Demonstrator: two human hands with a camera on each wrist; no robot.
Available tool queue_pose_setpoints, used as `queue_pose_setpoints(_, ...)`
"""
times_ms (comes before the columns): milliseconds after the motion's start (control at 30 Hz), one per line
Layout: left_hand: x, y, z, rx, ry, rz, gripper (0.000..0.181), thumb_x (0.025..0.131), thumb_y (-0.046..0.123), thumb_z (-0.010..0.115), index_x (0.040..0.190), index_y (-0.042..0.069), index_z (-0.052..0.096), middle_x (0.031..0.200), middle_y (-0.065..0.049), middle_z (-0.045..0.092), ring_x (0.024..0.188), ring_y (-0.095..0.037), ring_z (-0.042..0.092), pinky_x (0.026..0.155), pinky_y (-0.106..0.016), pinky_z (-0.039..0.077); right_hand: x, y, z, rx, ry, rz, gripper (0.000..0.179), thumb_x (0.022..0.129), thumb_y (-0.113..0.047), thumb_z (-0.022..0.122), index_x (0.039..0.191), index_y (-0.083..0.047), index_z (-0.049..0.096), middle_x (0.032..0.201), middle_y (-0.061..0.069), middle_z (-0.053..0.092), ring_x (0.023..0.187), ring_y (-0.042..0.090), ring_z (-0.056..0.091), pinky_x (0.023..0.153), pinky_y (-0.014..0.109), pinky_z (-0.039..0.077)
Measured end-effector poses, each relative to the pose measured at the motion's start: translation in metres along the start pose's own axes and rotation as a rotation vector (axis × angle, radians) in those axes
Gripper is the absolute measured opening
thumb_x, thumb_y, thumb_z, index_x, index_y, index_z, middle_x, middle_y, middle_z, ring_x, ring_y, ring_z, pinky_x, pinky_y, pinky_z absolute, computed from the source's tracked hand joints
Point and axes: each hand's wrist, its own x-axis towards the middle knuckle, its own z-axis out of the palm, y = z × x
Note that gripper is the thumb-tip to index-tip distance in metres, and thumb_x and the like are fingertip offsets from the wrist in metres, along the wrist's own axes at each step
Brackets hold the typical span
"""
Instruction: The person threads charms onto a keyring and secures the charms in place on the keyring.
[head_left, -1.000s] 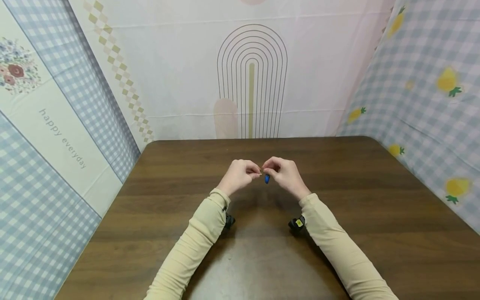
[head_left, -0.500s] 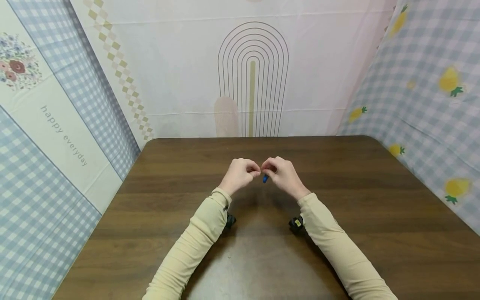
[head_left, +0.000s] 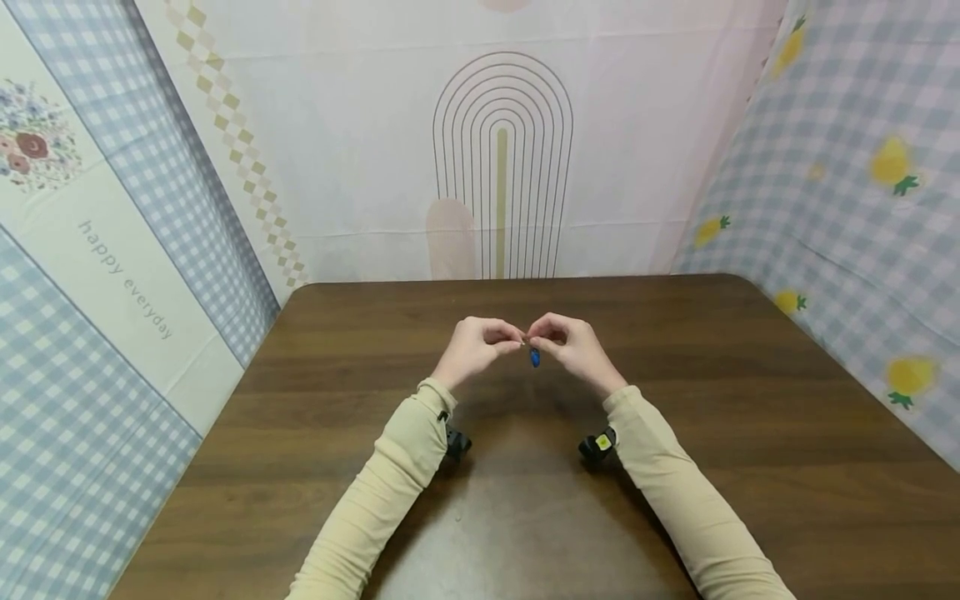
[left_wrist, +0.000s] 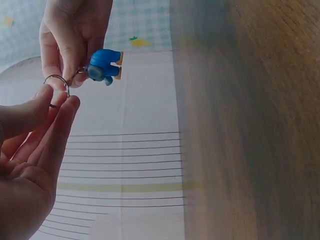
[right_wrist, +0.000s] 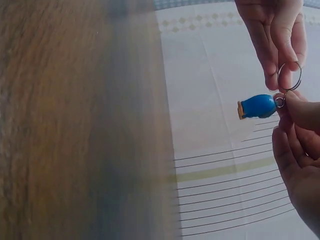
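A keychain hangs between both hands above the table in the head view. Its blue animal-shaped figurine [head_left: 535, 357] has orange-yellow feet, seen close up in the left wrist view as the same blue figurine [left_wrist: 106, 64]. The left hand [head_left: 478, 346] pinches the thin metal split ring [right_wrist: 301, 75] between thumb and fingertips. At the small metal link [right_wrist: 280, 102] joining ring and figurine, the right hand [head_left: 576, 346] pinches with thumb and index finger. The fingertips of the two hands are very close together, partly covering the ring in the head view.
A dark brown wooden table [head_left: 510, 500] lies beneath the hands. White printed cloth [head_left: 360, 150] hangs behind it, with blue checked cloth [head_left: 847, 250] at the right side. Black wrist cameras [head_left: 596, 447] sit under both forearms.
Half a second ago the figurine hung tilted and was partly covered by the right fingers; now it hangs straighter and more exposed. The hands' wrists have spread slightly apart, fingertips still close.
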Motion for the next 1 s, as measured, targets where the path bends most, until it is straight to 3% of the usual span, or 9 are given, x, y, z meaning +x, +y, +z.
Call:
queue_pose_setpoints(133, 0.0, -0.002, -0.002, -0.071, -0.022, -0.018, 0.007, 0.087, 0.006, 0.071, 0.091, 0.001, 0.072, 0.096, -0.015, 0.074, 0.092, -0.021, 0.072, 0.08, -0.025, 0.057, 0.0, -0.002, 0.0, -0.054, 0.015, -0.044, 0.005, 0.089, -0.008, 0.068, 0.094, -0.005, 0.069, 0.09, 0.011, 0.072, 0.08, 0.015, 0.063, 0.072, 0.028, 0.053)
queue_pose_setpoints(233, -0.001, -0.001, -0.003, -0.091, -0.047, -0.013, 0.01, 0.09, 0.009, 0.068, 0.096, 0.001, 0.069, 0.098, -0.015, 0.072, 0.095, -0.024, 0.071, 0.082, -0.026, 0.055, -0.001, -0.006, 0.001, -0.125, 0.061, -0.142, 0.005, 0.088, -0.006, 0.069, 0.093, -0.007, 0.07, 0.086, 0.008, 0.072, 0.077, 0.014, 0.06, 0.068, 0.033, 0.052)
queue_pose_setpoints(433, -0.002, 0.002, -0.002, -0.116, -0.108, -0.043, 0.015, 0.096, 0.017, 0.061, 0.098, 0.003, 0.059, 0.098, -0.018, 0.069, 0.09, -0.034, 0.071, 0.076, -0.029, 0.058, -0.002, -0.012, 0.0, -0.208, 0.181, -0.327, 0.008, 0.084, -0.001, 0.072, 0.088, -0.007, 0.07, 0.079, 0.005, 0.068, 0.071, 0.013, 0.058, 0.062, 0.028, 0.049)
queue_pose_setpoints(633, -0.003, 0.005, 0.003, -0.254, 0.003, -0.06, 0.011, 0.09, 0.004, 0.065, 0.089, -0.002, 0.056, 0.084, -0.019, 0.068, 0.073, -0.023, 0.072, 0.074, -0.042, 0.06, -0.003, -0.013, 0.003, -0.229, 0.186, -0.391, 0.009, 0.084, 0.001, 0.071, 0.089, -0.006, 0.07, 0.08, 0.006, 0.067, 0.073, 0.015, 0.058, 0.064, 0.023, 0.048)
queue_pose_setpoints(767, -0.003, 0.003, 0.002, -0.338, 0.05, -0.082, 0.014, 0.087, -0.005, 0.063, 0.094, -0.004, 0.051, 0.083, -0.022, 0.068, 0.067, -0.014, 0.069, 0.074, -0.048, 0.059, -0.005, -0.011, 0.004, -0.224, 0.182, -0.396, 0.009, 0.084, 0.001, 0.071, 0.089, -0.005, 0.07, 0.081, 0.006, 0.067, 0.072, 0.015, 0.059, 0.064, 0.021, 0.047)
queue_pose_setpoints(900, -0.004, 0.003, -0.005, -0.381, 0.105, -0.111, 0.016, 0.088, -0.008, 0.06, 0.101, -0.007, 0.052, 0.088, -0.029, 0.069, 0.066, -0.015, 0.069, 0.076, -0.053, 0.057, -0.006, -0.009, 0.005, -0.184, 0.197, -0.393, 0.011, 0.083, 0.002, 0.072, 0.089, -0.006, 0.069, 0.079, 0.005, 0.066, 0.071, 0.014, 0.058, 0.065, 0.017, 0.046)
queue_pose_setpoints(1000, -0.004, 0.004, -0.009, -0.363, 0.094, -0.125, 0.017, 0.09, -0.004, 0.06, 0.105, -0.01, 0.057, 0.091, -0.031, 0.069, 0.071, -0.023, 0.07, 0.078, -0.052, 0.057, -0.006, -0.01, 0.005, -0.153, 0.197, -0.407, 0.011, 0.084, 0.002, 0.071, 0.09, -0.007, 0.069, 0.078, 0.004, 0.064, 0.072, 0.013, 0.059, 0.066, 0.017, 0.046)
